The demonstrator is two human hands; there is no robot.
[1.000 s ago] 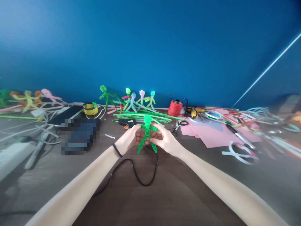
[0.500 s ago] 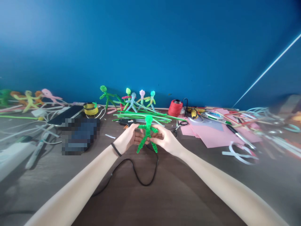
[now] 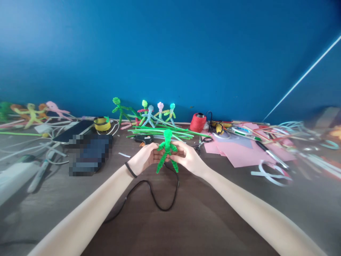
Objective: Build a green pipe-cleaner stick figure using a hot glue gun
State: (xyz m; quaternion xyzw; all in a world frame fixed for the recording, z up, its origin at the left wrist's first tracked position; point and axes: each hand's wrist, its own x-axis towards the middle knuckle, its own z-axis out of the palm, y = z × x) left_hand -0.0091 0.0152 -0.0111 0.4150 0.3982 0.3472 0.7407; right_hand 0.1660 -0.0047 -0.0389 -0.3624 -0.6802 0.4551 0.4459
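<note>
The left hand [image 3: 146, 156] and the right hand [image 3: 190, 160] are both part-closed on the green figure [image 3: 167, 147], which is made of fuzzy wound stems. The left hand, with a black band [image 3: 130, 170] at its wrist, has its fingertips at the figure's arm on the left, and its other fingers curl in behind the body. The right hand is bent round from the other side — its forefinger up by the other arm, its thumb reaching in near the waist, just above the legs. The figure lies between the two hands, head up above the fingers and legs spread below them, facing the camera; how hard each hand presses, I cannot tell. It is held in front of the middle of the table [image 3: 202, 227], between the near edge and the back edge. Beyond it, toward the back edge, lie loose green stems [image 3: 186, 135] and a black glue gun [image 3: 144, 138], and behind those a row of small figures [image 3: 150, 113] stands by the blue wall [image 3: 170, 53]. A red spool [image 3: 197, 123] stands near the back edge, pink paper [image 3: 237, 154] lies toward the right, and a black cable [image 3: 163, 209] loops below the hands.
</note>
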